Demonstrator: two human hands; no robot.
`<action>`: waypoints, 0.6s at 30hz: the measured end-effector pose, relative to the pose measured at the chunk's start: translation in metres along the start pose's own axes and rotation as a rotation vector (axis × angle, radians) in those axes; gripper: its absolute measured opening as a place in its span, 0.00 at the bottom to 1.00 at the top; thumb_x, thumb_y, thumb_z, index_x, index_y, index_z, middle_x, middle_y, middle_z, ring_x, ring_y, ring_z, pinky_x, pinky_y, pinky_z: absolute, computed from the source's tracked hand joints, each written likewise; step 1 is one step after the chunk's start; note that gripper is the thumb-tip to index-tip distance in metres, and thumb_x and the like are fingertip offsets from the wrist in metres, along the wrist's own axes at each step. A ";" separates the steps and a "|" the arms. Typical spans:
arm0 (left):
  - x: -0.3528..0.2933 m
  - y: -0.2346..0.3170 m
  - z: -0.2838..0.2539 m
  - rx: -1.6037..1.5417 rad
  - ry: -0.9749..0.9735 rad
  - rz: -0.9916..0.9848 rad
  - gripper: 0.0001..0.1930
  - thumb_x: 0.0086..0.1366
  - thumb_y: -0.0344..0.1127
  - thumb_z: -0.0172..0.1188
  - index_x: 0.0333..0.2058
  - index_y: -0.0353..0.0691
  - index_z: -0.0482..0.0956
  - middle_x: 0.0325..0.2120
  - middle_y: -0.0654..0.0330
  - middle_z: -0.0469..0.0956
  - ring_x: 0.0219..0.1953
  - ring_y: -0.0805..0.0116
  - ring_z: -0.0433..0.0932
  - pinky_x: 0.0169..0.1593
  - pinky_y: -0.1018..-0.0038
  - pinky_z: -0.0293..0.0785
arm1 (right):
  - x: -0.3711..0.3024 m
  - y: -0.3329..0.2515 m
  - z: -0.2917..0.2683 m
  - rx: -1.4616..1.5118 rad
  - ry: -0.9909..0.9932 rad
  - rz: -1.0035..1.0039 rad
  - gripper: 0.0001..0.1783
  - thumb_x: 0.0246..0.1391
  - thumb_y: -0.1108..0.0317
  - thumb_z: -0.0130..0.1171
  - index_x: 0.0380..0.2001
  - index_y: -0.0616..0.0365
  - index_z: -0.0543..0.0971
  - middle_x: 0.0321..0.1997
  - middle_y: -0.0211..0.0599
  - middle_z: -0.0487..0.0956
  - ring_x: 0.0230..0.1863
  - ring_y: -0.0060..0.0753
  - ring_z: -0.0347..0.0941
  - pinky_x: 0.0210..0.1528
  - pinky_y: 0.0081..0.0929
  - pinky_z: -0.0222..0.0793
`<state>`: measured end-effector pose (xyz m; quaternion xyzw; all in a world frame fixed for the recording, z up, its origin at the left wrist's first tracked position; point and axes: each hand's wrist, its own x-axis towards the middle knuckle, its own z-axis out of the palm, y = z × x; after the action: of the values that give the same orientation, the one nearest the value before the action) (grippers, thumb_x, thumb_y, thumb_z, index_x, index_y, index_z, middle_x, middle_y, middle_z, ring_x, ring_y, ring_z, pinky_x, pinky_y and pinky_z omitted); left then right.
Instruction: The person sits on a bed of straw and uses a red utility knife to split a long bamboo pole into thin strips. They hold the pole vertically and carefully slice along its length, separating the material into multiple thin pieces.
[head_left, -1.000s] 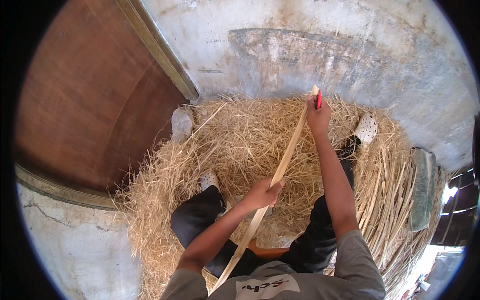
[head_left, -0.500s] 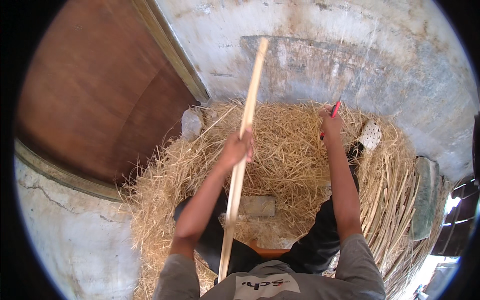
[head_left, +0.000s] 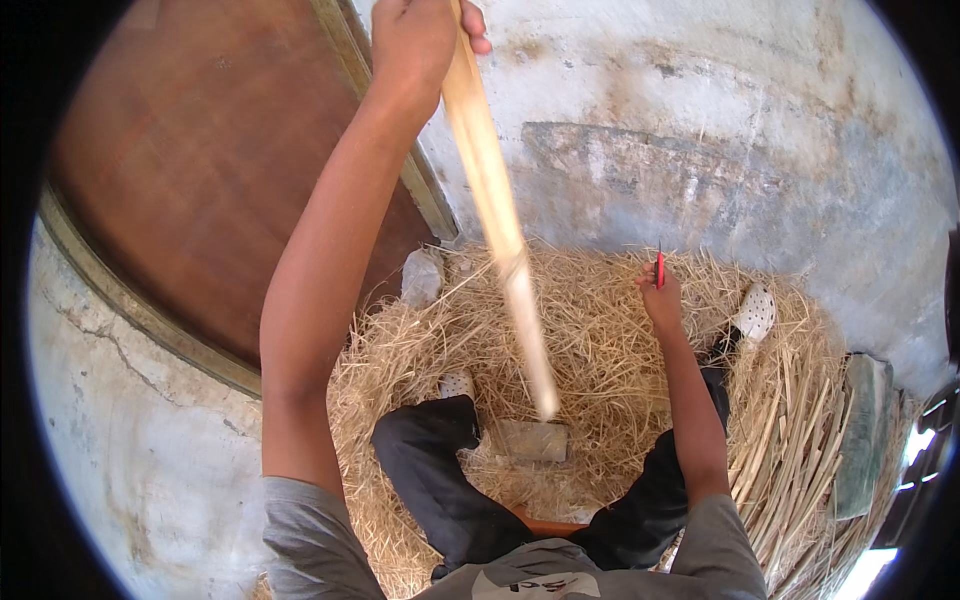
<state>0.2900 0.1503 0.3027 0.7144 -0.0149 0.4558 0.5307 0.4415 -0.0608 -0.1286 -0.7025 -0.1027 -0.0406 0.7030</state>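
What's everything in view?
Strip: one, pale, upper centre
Tool: one, red, right
Strands: uncountable, yellowish, centre
Sticks: many, tan, right
Slab: one, green, far right
Block: one, grey, below centre
Door: one, brown, upper left
Lump: one, whitish, by door
Wall: two stretches, grey, flanking door
Shoes: two, white, among strands
Trousers: one pair, black, bottom
Shirt: one, grey, bottom
Object: one, orange, bottom
Arms: two, bare, both sides
Left fingers: several, around strip
Right fingers: several, around tool

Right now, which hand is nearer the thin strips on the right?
Right. In the picture, the right hand, holding a red tool, is up-left of the thin strips; the left hand, gripping a pale slat, is farther up-left.
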 end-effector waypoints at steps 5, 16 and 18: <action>-0.043 -0.004 0.009 -0.157 0.253 0.265 0.22 0.74 0.52 0.40 0.34 0.37 0.69 0.18 0.60 0.71 0.20 0.70 0.72 0.28 0.74 0.73 | -0.014 -0.029 -0.015 0.049 -0.227 0.163 0.15 0.57 0.60 0.59 0.37 0.62 0.79 0.20 0.32 0.76 0.16 0.16 0.65 0.20 0.18 0.59; -0.217 -0.106 0.037 -0.484 0.673 -0.183 0.26 0.72 0.59 0.29 0.42 0.39 0.62 0.41 0.52 0.71 0.49 0.59 0.72 0.57 0.59 0.67 | -0.082 -0.090 0.003 0.692 -0.434 0.262 0.18 0.63 0.57 0.53 0.44 0.63 0.73 0.34 0.39 0.80 0.10 0.14 0.53 0.13 0.17 0.50; -0.248 -0.128 0.043 -0.536 0.663 -0.250 0.28 0.71 0.61 0.28 0.43 0.40 0.62 0.46 0.49 0.70 0.53 0.56 0.71 0.59 0.58 0.65 | -0.075 -0.077 -0.001 0.745 -0.327 0.377 0.15 0.63 0.59 0.53 0.41 0.62 0.71 0.35 0.41 0.80 0.09 0.15 0.53 0.11 0.18 0.49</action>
<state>0.2368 0.0583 0.0412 0.3630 0.1248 0.5725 0.7245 0.3532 -0.0690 -0.0680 -0.4049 -0.0901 0.2394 0.8779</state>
